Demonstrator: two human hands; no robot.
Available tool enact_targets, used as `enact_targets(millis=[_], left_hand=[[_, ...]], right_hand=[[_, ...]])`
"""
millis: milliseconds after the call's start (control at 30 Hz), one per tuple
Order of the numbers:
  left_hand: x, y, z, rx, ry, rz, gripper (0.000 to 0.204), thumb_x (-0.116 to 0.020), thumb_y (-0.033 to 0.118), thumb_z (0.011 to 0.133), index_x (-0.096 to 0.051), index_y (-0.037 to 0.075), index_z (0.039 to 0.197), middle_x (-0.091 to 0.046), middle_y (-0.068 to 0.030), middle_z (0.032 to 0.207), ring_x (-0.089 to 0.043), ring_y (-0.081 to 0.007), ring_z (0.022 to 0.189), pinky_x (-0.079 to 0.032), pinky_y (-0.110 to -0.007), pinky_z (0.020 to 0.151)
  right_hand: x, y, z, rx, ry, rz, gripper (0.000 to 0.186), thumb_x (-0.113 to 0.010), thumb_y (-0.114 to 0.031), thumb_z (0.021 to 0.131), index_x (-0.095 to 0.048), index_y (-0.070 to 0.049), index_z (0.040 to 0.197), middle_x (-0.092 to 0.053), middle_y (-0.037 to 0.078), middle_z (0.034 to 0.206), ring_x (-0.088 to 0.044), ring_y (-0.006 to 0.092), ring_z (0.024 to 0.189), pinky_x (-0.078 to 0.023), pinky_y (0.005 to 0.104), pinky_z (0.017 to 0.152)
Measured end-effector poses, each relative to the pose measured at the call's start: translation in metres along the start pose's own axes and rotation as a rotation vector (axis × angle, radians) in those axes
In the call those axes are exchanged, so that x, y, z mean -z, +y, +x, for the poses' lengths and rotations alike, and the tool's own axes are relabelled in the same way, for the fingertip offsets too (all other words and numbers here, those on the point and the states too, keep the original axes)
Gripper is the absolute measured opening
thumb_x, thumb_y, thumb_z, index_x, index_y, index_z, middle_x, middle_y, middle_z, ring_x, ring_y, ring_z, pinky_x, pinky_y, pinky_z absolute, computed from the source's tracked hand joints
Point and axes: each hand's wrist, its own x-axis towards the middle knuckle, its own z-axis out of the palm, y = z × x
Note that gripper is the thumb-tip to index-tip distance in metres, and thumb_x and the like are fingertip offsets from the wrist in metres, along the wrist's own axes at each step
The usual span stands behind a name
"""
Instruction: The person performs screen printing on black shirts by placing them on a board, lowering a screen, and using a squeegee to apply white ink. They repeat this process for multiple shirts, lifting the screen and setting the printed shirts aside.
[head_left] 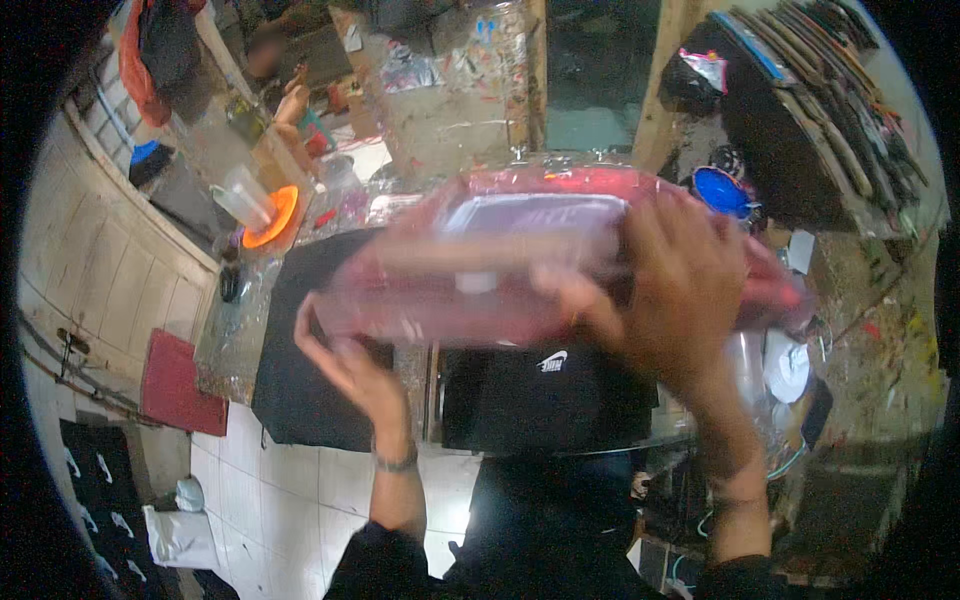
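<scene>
Left hand (368,388): bent fingers at the near left corner of the red frame (420,310); blur hides how tightly it holds on.
Right hand (682,290): over the right part of the red frame, thumb out to the left; I can't tell if it grips the frame or the pale bar (480,252).
Red frame: up between the hands, above the desk (228,345), with a pale purple box on it; very blurry.
Pale bar: lies across the front of the red frame, its right end by the right thumb.
Black cloths: one (300,395) flat at left; one (545,405) in the middle with a small white mark (552,361).
Orange round thing (272,218): far left on the desk, by a clear cup (242,198).
Blue bowl (722,190): just past the frame, on the right.
</scene>
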Motion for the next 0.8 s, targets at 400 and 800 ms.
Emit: enact_targets(millis=[400, 800], left_hand=[[-0.132, -0.35, 0.115, -0.584, -0.9, 0.907, 0.038, -0.063, 0.003, 0.084, -0.061, -0.001, 0.121, -0.059, -0.0244, 0.128, -0.054, -0.0434, 0.12, -0.049, -0.05, 0.096], [0.014, -0.144, 0.1, -0.193, 0.039, 0.604, 0.017, -0.065, 0.007, 0.093, -0.061, -0.006, 0.103, -0.07, -0.0159, 0.099, -0.065, -0.0239, 0.093, -0.049, -0.036, 0.088]], right_hand=[[-0.014, 0.075, 0.196, 0.306, -0.101, -0.177, 0.047, -0.046, -0.045, 0.102, -0.07, -0.006, 0.089, -0.063, 0.017, 0.068, -0.067, 0.0353, 0.063, -0.054, 0.0469, 0.058], [-0.036, 0.172, 0.215, 0.27, -0.295, -0.293, 0.034, -0.046, -0.024, 0.099, -0.052, -0.034, 0.13, -0.062, 0.018, 0.094, -0.066, 0.0366, 0.091, -0.054, 0.044, 0.078]])
